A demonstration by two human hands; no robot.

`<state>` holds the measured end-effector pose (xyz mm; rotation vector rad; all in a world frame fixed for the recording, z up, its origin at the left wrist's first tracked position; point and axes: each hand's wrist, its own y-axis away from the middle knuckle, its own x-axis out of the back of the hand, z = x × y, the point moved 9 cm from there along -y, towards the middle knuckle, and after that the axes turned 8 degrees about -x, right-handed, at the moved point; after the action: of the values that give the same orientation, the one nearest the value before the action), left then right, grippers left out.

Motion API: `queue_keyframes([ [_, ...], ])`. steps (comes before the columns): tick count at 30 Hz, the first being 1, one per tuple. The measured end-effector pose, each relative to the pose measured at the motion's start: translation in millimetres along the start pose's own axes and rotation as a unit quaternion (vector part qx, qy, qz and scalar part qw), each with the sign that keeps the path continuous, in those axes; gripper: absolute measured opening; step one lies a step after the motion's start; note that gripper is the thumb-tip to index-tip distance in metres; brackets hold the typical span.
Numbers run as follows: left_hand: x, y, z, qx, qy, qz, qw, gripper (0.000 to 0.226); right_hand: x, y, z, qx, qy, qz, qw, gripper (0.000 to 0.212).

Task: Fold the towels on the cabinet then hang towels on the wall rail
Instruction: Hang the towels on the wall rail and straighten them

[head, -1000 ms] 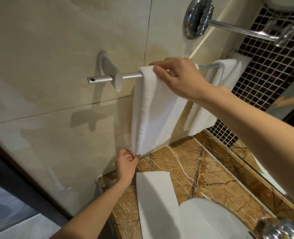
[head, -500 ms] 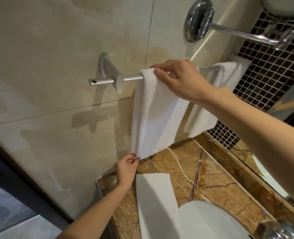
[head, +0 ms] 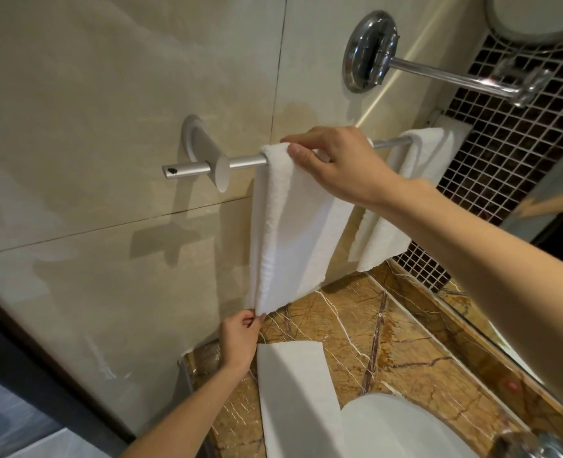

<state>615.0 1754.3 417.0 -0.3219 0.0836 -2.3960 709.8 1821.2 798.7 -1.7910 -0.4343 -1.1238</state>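
2 hands hold a fluffy white towel [head: 293, 233] draped over the round metal rail [head: 243, 161]. The right hand [head: 343, 166], arm stretched up, curls thumb and fingers over its top fold. The left hand [head: 240, 338], low by the wall, pinches its bottom corner. A far towel [head: 405, 200] hangs further along the rail. A flat folded towel [head: 293, 391] lies on the veined brown marble counter [head: 389, 342].

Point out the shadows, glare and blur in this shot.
Head view: the rail casts a soft shadow on the wall below it; head view: a bright streak lies beside the chrome disc; head view: the towel shows its texture, while the chrome fitting at the bottom right corner is blurred.
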Motion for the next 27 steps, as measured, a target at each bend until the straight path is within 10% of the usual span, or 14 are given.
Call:
queue_keyframes([
  [27,-2.2,-9.5,-7.7,-0.004,-0.003,-0.001,1.0,0.025,-4.9,0.7,18.8,-0.074,-0.029,-0.075,0.994,0.038],
])
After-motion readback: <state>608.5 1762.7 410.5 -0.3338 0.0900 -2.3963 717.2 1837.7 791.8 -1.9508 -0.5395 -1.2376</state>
